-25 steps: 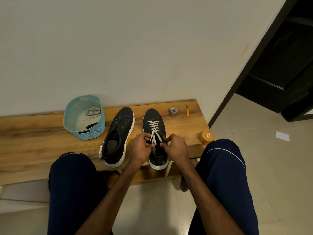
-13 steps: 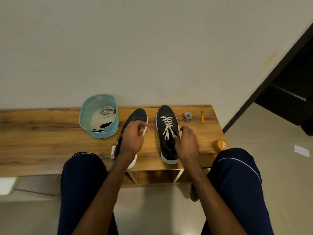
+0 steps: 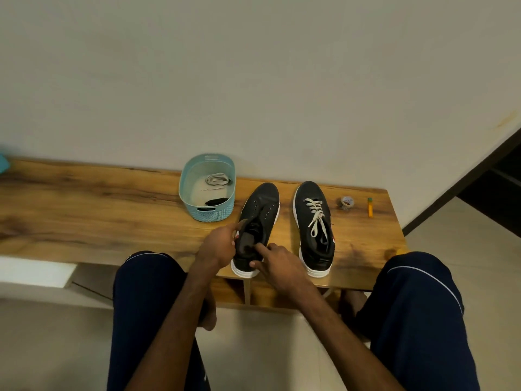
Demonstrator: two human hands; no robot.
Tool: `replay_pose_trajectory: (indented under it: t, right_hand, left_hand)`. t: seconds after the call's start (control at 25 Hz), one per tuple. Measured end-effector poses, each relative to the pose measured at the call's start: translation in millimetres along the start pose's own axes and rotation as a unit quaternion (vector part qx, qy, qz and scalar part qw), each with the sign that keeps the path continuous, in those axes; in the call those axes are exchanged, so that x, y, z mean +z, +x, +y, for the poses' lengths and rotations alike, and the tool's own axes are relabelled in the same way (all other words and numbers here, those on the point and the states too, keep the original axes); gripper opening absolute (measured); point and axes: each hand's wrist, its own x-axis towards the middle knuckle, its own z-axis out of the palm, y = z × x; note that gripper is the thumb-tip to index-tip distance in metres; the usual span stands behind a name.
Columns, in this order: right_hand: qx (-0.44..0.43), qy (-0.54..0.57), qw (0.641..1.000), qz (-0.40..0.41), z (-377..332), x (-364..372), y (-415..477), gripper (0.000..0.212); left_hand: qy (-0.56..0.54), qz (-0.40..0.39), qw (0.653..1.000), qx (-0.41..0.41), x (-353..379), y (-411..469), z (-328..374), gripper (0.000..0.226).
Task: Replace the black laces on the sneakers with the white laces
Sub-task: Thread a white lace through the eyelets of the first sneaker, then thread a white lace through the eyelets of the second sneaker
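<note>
On the bench (image 3: 112, 215), switched from laced sneaker (image 3: 310, 193) to unlaced sneaker (image 3: 262, 201), gripping its collar with fingers of left hand (image 3: 221, 245) and right hand (image 3: 282, 263) for second lacing.

text: none legible | labels: none | numbers: none

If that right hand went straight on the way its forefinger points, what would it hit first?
Most likely the unlaced sneaker: the right hand points its forefinger into the shoe's opening. Beyond that is the left hand, holding the opposite collar, though depth is hard to judge.
</note>
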Motion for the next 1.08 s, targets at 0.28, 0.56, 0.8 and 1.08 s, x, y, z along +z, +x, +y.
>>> replay_pose_trajectory:
  t: [0.28, 0.56, 0.8, 1.08]
  right_hand:
    - [0.013, -0.006, 1.000, -0.023, 5, 2, -15, 0.037]
    - [0.019, -0.007, 0.999, -0.025, 3, 6, -22, 0.037]
    - [0.035, -0.073, 0.997, -0.007, 0, -14, -28, 0.046]
    - [0.006, -0.030, 0.993, 0.112, -27, -61, 33, 0.031]
  left_hand:
    - [0.045, 0.015, 0.999, 0.006, 2, -7, 1, 0.033]
    - [0.039, 0.000, 0.999, 0.023, 12, -16, 3, 0.034]
    - [0.018, 0.045, 0.998, 0.046, -2, -18, 4, 0.033]
    - [0.015, 0.147, 0.988, 0.043, -52, 23, -14, 0.035]
